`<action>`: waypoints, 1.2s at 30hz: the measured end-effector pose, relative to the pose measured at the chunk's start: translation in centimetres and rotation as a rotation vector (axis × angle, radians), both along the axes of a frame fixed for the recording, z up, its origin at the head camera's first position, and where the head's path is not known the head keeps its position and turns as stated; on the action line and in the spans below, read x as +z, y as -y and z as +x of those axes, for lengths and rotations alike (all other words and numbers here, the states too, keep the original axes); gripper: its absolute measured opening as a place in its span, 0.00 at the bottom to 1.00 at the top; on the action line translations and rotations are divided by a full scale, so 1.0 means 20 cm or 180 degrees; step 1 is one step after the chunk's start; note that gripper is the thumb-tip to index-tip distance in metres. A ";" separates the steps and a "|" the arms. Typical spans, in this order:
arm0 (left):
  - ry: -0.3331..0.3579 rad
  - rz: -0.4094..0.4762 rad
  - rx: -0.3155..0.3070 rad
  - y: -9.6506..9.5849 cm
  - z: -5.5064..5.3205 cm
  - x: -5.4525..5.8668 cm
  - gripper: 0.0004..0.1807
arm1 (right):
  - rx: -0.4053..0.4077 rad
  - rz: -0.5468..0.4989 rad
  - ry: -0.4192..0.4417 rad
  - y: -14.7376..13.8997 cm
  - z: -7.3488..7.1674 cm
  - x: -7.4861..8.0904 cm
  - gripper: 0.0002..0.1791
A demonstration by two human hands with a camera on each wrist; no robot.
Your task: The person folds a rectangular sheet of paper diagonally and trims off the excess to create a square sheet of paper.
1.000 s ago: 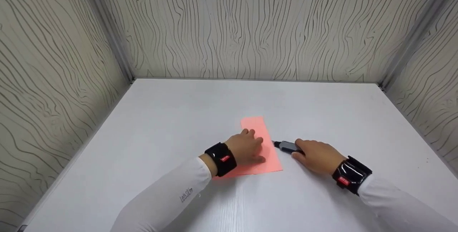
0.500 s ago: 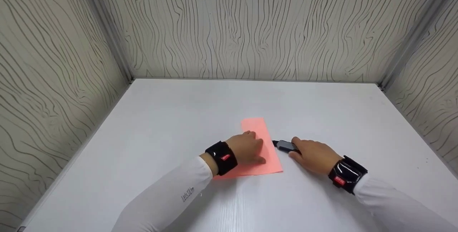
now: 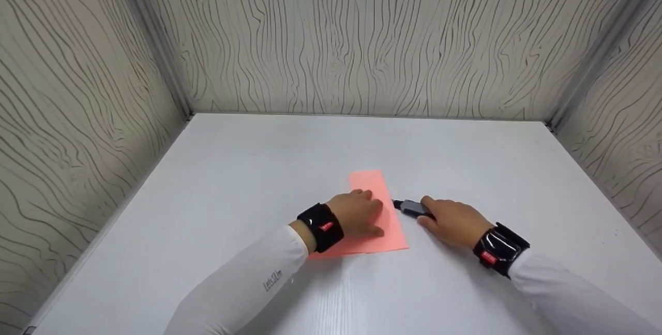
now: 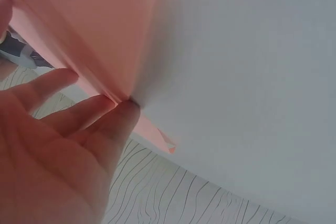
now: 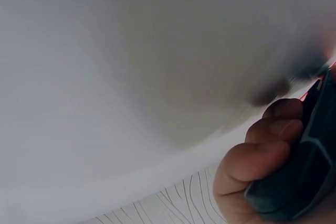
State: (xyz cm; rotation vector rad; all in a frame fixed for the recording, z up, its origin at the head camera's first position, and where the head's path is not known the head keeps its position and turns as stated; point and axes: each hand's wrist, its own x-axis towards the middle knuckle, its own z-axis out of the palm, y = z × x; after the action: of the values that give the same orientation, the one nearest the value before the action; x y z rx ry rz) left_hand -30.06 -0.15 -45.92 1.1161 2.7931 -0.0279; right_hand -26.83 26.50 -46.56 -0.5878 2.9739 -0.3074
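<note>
A folded sheet of pink paper (image 3: pixel 385 231) lies on the white table. My left hand (image 3: pixel 356 214) rests on it with spread fingers pressing it down; in the left wrist view the fingertips (image 4: pixel 128 107) touch the paper near its fold. My right hand (image 3: pixel 455 223) grips a grey and black utility knife (image 3: pixel 412 208). The knife's front end is at the right edge of the paper, and I cannot tell whether the blade is inside the fold. In the right wrist view the fingers curl round the dark knife handle (image 5: pixel 302 182).
The white table (image 3: pixel 258 159) extends around the paper on every side. Wood-patterned panels (image 3: pixel 331 40) stand behind and at both sides, joined by grey corner posts (image 3: pixel 155 40). Both wrists wear black bands (image 3: pixel 320 227).
My right hand and the utility knife have shifted slightly away from me and to the left along the paper's right edge. The left hand stays on the paper almost unmoved.
</note>
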 end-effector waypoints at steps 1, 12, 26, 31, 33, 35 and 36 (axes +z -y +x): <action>-0.0005 -0.0005 -0.0005 0.00 0.00 0.00 0.26 | 0.0001 0.0004 -0.0006 0.00 0.00 0.00 0.15; 0.0096 0.0040 0.0004 0.00 0.04 0.06 0.22 | -0.0033 -0.0038 0.0068 -0.02 0.00 0.00 0.16; 0.0068 -0.0017 -0.0014 0.00 0.02 0.04 0.24 | -0.0056 -0.0011 0.0076 -0.01 -0.02 0.01 0.18; 0.0088 -0.0053 0.0014 -0.01 0.02 0.04 0.24 | -0.0074 -0.0003 0.0084 0.00 -0.04 0.00 0.18; 0.0087 -0.0074 0.0050 -0.02 0.02 0.03 0.24 | -0.0066 -0.0005 0.0076 0.01 -0.05 0.00 0.18; 0.0080 -0.0078 0.0075 -0.02 0.02 0.03 0.24 | -0.0039 -0.0004 0.0059 0.01 -0.06 0.00 0.19; 0.0073 -0.0077 0.0081 -0.02 0.02 0.03 0.24 | -0.0035 -0.0002 0.0061 0.01 -0.07 0.00 0.19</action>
State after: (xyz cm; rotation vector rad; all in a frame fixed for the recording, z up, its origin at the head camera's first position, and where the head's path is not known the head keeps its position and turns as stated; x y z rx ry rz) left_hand -29.61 0.20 -45.33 1.0683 2.7788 -0.0462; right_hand -28.14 26.37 -46.57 -0.5655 2.9597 -0.3130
